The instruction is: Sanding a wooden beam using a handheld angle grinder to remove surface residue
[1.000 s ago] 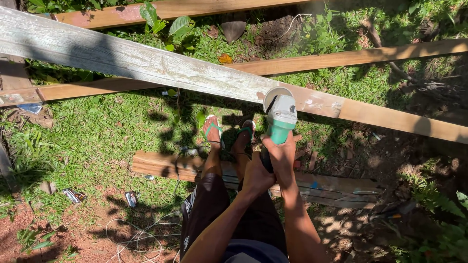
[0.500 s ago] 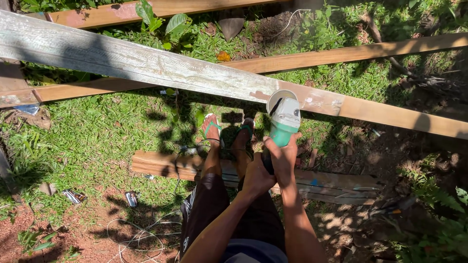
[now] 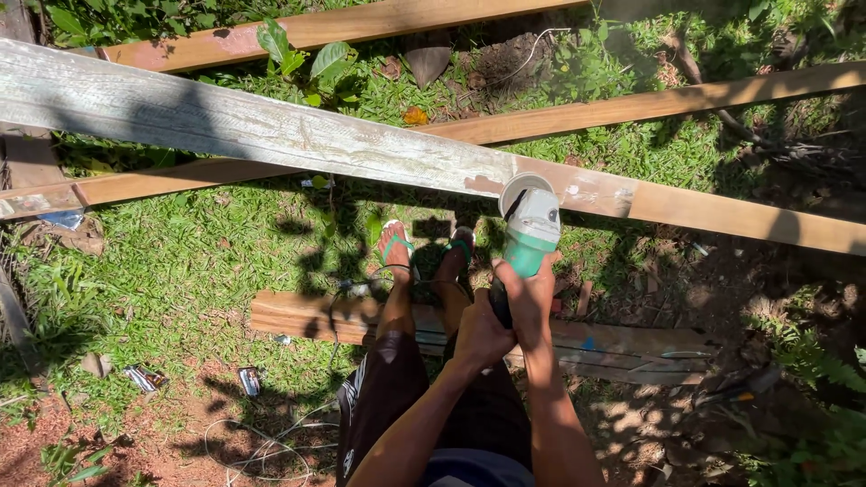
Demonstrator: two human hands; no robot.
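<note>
— What lies around the grinder (image 3: 530, 227)?

— A long weathered plank (image 3: 271, 135) runs across the view, grey on the left and bare, clean wood on the right. Two more planks cross behind it, one orange-brown beam (image 3: 631, 108) and another at the top (image 3: 361, 22). On the grass below lies a short board (image 3: 298, 314), with the person's feet in green sandals (image 3: 394, 242) just past it. A loose cord (image 3: 262, 442) and bits of litter sit on the red dirt at lower left.

— Anything between the tool and the plank?

— No. The grinder's disc end touches the plank right where grey meets clean wood.

— And the hands?

— Both arms reach forward from the bottom edge. The right hand (image 3: 528, 293) wraps the green body, fingers clenched round it. The left hand (image 3: 481, 335) sits just behind, at the tool's dark rear end, fingers closed on it too. The tool points away from the body, up toward the plank.
</note>
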